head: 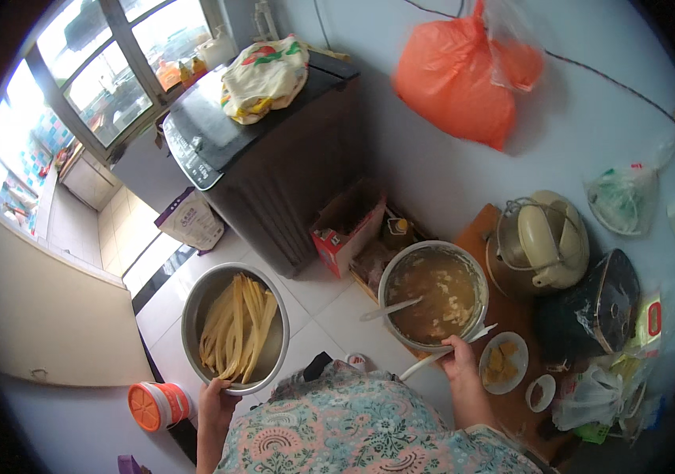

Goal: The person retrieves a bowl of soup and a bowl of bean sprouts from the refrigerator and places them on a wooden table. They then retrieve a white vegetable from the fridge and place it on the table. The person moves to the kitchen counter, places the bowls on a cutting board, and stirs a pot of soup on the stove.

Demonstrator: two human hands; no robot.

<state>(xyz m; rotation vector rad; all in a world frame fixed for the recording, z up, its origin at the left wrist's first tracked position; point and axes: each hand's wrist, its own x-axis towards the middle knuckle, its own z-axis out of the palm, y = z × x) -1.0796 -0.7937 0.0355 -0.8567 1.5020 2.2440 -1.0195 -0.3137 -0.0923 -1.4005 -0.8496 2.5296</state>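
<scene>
My left hand (217, 403) grips the near rim of a round metal basin (189, 323), held out over the tiled floor. Long, flat yellow strips (236, 329), which look like dried bean curd sticks, lie inside it. At the table edge, a round metal pot (383, 278) contains brown liquid with pale lumps. A spoon (390, 309) leans in it, its handle over the left rim. My right hand (460, 358) is closed around a long white stick-like utensil (423, 366) against the pot's near rim; whether the fingers also hold the rim is unclear.
The wooden table (473, 237) bears an electric kettle (544, 237), a black appliance (595, 305), a plate of yellow-brown pieces (503, 362), a small bowl (540, 393) and plastic bags (592, 397). A washing machine (290, 166), a red carton (343, 234) and an orange-lidded bucket (158, 406) stand around.
</scene>
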